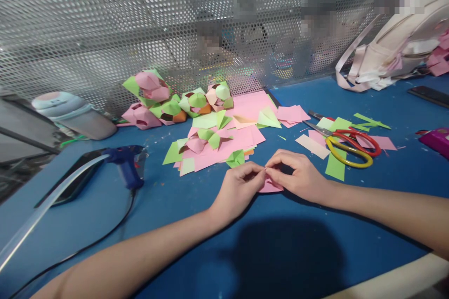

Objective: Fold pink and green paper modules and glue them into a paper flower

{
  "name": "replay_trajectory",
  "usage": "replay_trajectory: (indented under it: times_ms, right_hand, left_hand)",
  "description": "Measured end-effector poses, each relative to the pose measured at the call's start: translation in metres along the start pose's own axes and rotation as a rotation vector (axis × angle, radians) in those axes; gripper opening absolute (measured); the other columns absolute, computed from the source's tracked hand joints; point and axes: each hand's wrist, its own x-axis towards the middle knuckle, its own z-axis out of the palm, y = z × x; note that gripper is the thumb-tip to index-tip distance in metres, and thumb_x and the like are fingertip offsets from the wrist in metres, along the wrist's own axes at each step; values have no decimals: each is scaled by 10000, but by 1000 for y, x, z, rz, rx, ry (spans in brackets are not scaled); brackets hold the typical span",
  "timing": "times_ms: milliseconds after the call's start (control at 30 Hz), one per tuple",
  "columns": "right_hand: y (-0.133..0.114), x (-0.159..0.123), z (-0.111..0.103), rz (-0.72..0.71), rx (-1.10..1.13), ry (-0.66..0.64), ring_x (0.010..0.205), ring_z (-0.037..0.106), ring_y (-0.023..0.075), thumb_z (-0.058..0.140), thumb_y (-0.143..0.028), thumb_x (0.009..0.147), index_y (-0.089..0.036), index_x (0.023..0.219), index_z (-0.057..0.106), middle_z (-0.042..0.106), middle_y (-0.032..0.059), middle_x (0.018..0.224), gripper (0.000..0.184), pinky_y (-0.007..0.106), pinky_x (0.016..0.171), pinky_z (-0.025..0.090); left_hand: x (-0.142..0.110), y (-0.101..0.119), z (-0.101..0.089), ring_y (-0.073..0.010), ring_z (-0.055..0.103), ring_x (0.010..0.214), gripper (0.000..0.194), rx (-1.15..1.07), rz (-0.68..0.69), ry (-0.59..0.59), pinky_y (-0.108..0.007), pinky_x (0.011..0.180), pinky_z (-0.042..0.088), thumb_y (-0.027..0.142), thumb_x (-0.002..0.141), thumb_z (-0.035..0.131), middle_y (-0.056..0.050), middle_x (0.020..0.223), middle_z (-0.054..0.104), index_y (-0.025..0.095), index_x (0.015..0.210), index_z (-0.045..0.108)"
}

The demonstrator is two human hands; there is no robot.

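A small pink paper piece [271, 187] lies at the middle of the table, partly covered by my fingers. My left hand [242, 184] pinches its upper edge between thumb and forefinger. Right beside it, my right hand [298, 173] pinches the same paper, the fingertips of both hands nearly meeting. Just beyond my hands spreads a pile of pink paper sheets [242, 140], with folded green, pink and peach pieces on top. A small green folded piece [235, 159] sits close to my left hand.
Scissors with yellow handles [351, 159] and red-handled scissors [368, 145] lie at right among paper scraps. At left are a blue glue gun [126, 166] with its cord and a bottle [77, 114]. Folded paper shapes [170, 110] stand by the perforated metal screen [140, 23]. A backpack [396, 42] rests far right.
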Motion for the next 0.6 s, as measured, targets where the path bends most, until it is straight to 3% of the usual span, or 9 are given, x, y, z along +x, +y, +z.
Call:
replay_trajectory:
  times_ms: [233, 400, 500, 600]
  right_hand:
    - [-2, -1, 0, 55, -37, -31, 715, 540, 110, 499, -152, 886, -186, 772, 572, 584, -13, 762, 140, 247, 691, 421]
    - [0, 3, -2, 133, 18, -27, 819, 562, 119, 483, -261, 922, -192, 915, 587, 594, 4, 880, 126, 243, 750, 434]
    - [2, 3, 0, 187, -24, -14, 734, 545, 111, 503, -241, 903, -188, 860, 582, 584, -10, 806, 104, 236, 672, 427]
    - [3, 3, 2, 188, -70, 0, 675, 532, 105, 534, -208, 875, -185, 789, 578, 577, -21, 739, 99, 233, 618, 409]
  left_hand:
    - [-1, -1, 1, -113, 508, 634, 195, 30, 51, -28, -219, 617, 401, 249, 837, 566, 1, 661, 590, 148, 686, 637]
    - [2, -2, -3, -117, 522, 675, 206, -37, -37, 97, -217, 644, 408, 316, 843, 571, 1, 709, 627, 151, 770, 673]
    - [3, -3, -4, -121, 546, 726, 196, -104, -58, 164, -216, 682, 421, 326, 835, 587, -4, 769, 652, 156, 819, 683]
    - [4, -3, -3, -106, 537, 685, 180, -145, -80, 154, -204, 647, 417, 317, 818, 611, 3, 747, 636, 151, 845, 677]
